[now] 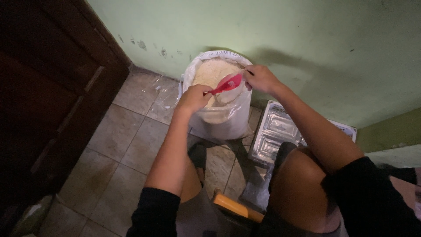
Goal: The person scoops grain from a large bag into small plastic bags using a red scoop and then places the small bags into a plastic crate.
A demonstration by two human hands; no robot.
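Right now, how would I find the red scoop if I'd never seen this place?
Look at the green wall; against it stands a big white sack of pale grain. Over its open mouth, the left hand holds the red scoop. It's the only bright red thing there.

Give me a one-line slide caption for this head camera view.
Left hand holds a red scoop over an open white sack; right hand grips its rim.

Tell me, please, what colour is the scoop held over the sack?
The scoop is red, seen best in the head view, its only view.
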